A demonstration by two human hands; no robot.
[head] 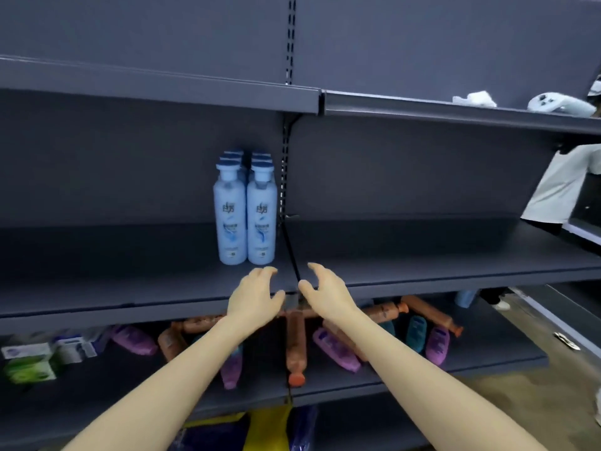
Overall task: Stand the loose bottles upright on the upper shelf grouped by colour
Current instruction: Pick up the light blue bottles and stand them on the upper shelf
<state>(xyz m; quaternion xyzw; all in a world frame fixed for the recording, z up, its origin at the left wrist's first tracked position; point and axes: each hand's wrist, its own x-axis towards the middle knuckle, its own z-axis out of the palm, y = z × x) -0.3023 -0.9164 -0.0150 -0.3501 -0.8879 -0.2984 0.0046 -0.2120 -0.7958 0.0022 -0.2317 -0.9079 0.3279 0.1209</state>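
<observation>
- The left hand [257, 294] is hovering over the front edge of the dark grey metal upper shelf [97, 271], fingers spread and loosely bent, holding nothing.
- The right hand [325, 292] is hovering just beside it over the same edge, thumb and fingers apart and relaxed, also holding nothing.
- The pale blue plastic bottles [246, 219] with blue caps are standing upright on the upper shelf in two rows running front to back, just behind the left hand's fingertips and beside the slotted upright post [285, 177].
- Their front labels are showing dark characters above a blue swirl; the writing is too blurred to read.
- The loose bottles are lying on their sides on the lower shelf [487, 359], under both forearms.
- Among them, the long orange-brown bottles [295, 346] are lying crossed, one pointing its orange cap at the camera.
- The purple bottles [336, 349] and the teal bottles [416, 333] are lying mixed among them.
- White and green cartons [29, 362] are sitting at the left end of the lower shelf, their print unreadable.
</observation>
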